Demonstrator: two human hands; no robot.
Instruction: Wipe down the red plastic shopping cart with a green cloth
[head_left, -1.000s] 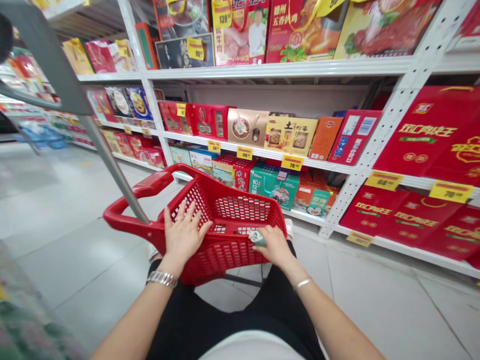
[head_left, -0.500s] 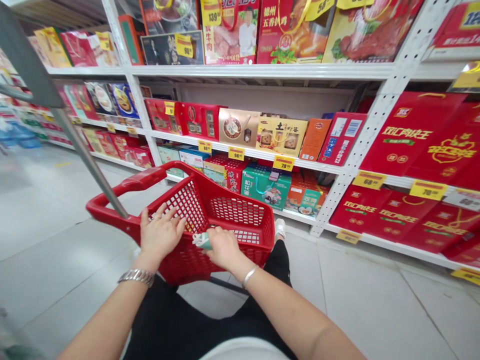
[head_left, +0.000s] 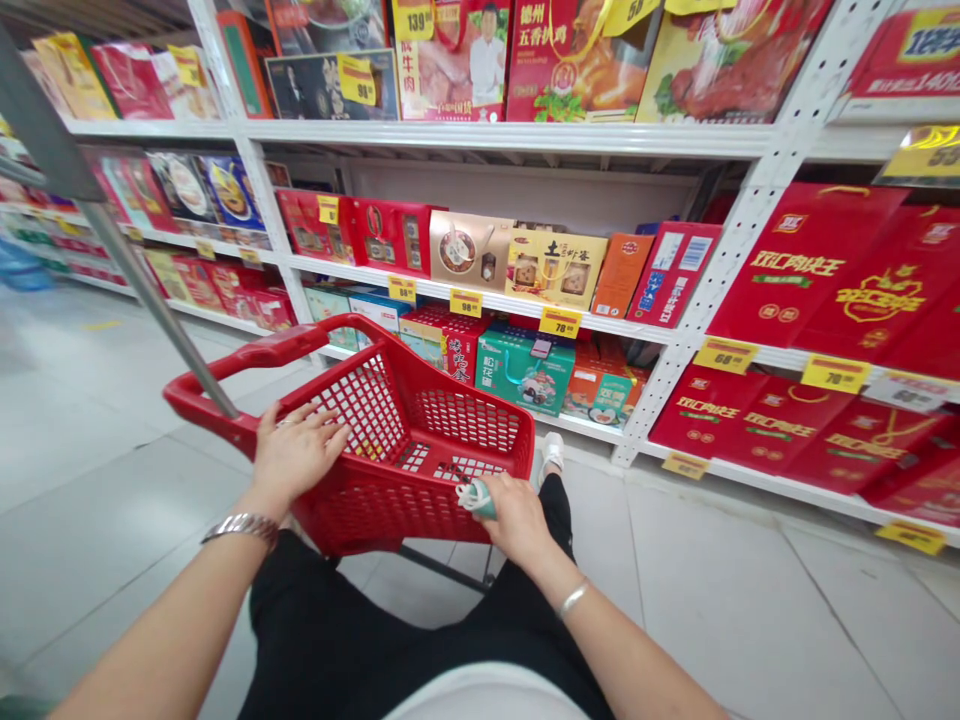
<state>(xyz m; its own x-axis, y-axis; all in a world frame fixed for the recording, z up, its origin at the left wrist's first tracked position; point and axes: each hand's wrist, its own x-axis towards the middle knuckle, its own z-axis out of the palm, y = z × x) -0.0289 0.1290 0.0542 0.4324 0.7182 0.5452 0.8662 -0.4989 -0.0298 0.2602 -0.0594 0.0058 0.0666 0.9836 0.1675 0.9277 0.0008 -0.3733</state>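
Note:
A red plastic shopping basket [head_left: 442, 425] on a wheeled frame stands in front of me, with nothing visible inside it. My left hand [head_left: 296, 455] lies flat on its near left rim, fingers spread. My right hand [head_left: 517, 515] is closed around a small teal and white object [head_left: 474, 495], held against the basket's near right edge. A metal watch sits on my left wrist and a thin bangle on my right.
White shelving [head_left: 525, 135] carries red, gold and green gift boxes with yellow price tags [head_left: 559, 322]. A grey metal pole [head_left: 142, 290] slants across the left. The aisle floor [head_left: 82, 440] is pale tile. My white shoe [head_left: 551, 450] shows beyond the basket.
My right hand has slid back to the right along the near rim with the teal object. The basket and left hand have shifted slightly left in view as my head turned.

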